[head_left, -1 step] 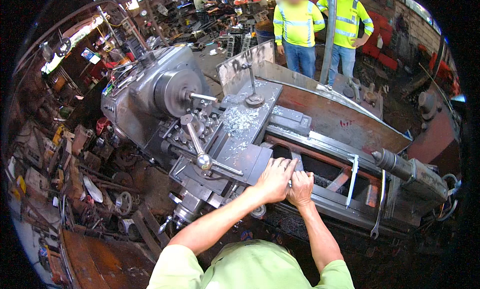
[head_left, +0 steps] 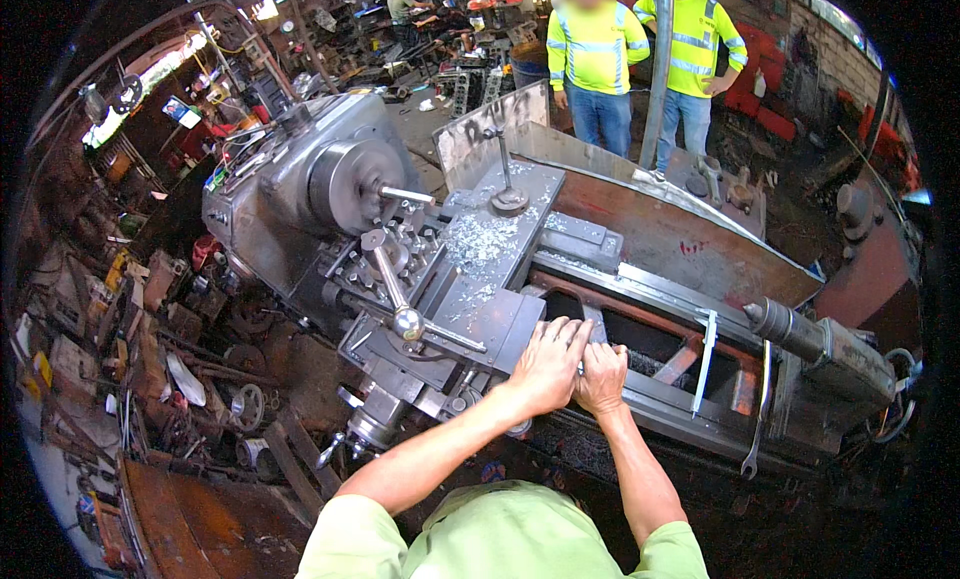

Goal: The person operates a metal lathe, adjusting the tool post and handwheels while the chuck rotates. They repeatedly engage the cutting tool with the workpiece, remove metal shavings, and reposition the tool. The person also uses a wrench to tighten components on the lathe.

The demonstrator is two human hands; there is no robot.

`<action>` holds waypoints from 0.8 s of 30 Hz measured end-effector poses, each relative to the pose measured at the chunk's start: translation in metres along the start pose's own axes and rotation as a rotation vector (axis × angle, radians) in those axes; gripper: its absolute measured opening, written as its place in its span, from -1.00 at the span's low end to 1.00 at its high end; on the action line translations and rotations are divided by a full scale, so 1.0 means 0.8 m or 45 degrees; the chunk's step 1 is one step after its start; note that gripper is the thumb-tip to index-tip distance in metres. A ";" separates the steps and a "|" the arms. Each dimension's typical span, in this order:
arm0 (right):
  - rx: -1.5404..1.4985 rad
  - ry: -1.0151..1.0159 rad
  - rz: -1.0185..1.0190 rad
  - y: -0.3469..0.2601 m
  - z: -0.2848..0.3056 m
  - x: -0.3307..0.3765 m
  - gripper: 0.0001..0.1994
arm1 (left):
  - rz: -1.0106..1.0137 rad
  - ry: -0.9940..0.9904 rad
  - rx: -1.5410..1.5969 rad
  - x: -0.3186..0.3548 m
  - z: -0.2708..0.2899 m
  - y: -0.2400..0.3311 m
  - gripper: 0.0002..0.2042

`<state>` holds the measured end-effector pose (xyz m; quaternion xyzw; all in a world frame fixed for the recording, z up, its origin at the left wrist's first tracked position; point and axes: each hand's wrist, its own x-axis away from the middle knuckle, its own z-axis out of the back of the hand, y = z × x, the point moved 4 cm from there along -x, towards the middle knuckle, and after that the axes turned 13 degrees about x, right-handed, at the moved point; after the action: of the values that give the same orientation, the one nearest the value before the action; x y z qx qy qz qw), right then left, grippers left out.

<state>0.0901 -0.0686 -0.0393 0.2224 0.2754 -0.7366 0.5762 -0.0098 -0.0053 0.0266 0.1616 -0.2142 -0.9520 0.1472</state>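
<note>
A metal lathe stands in front of me, its round chuck (head_left: 350, 186) blurred as if turning, with a pale rod-like workpiece (head_left: 406, 195) sticking out. My left hand (head_left: 550, 366) and my right hand (head_left: 603, 376) are side by side at the near right corner of the carriage (head_left: 490, 324). Both have their fingers curled over. A bit of metal shows between them, but what they grip is mostly hidden. Left of them a ball-ended lever (head_left: 393, 284) rises from the tool post (head_left: 380, 247). Bright metal chips (head_left: 480, 241) cover the flat carriage top.
A magnetic-base stand (head_left: 509, 199) stands on the carriage. To the right are the tailstock (head_left: 820, 349), a caliper-like tool (head_left: 705, 364) across the bed and a hanging wrench (head_left: 757, 419). Two people in yellow shirts (head_left: 597, 54) stand behind the rusty chip tray (head_left: 660, 224). Scrap parts crowd the left.
</note>
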 end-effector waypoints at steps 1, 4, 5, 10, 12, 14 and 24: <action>-0.026 0.001 -0.013 -0.001 0.002 0.000 -0.78 | 0.007 0.094 -0.021 0.013 -0.006 0.005 -0.24; -0.080 -0.033 -0.052 -0.002 0.005 -0.002 -0.79 | 0.040 0.273 -0.143 0.046 -0.026 0.015 -0.25; -0.084 -0.065 -0.068 -0.002 0.004 -0.003 -0.80 | 0.025 0.311 -0.181 0.051 -0.032 0.014 -0.26; -0.165 -0.172 -0.174 0.003 -0.002 -0.006 -0.79 | -0.018 0.397 -0.327 0.049 -0.051 -0.002 -0.36; -0.169 -0.316 -0.244 0.004 -0.007 -0.006 -0.79 | -0.037 0.410 -0.371 0.045 -0.055 -0.008 -0.37; -0.226 -0.360 -0.305 0.004 -0.004 -0.007 -0.76 | -0.051 0.424 -0.410 0.041 -0.057 -0.011 -0.38; -0.377 -0.748 -0.600 0.005 0.000 -0.014 -0.56 | -0.075 0.467 -0.425 0.023 -0.053 -0.018 -0.39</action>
<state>0.0964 -0.0615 -0.0325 -0.1521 0.2457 -0.8331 0.4717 -0.0133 -0.0148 -0.0208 0.3112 -0.0190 -0.9329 0.1805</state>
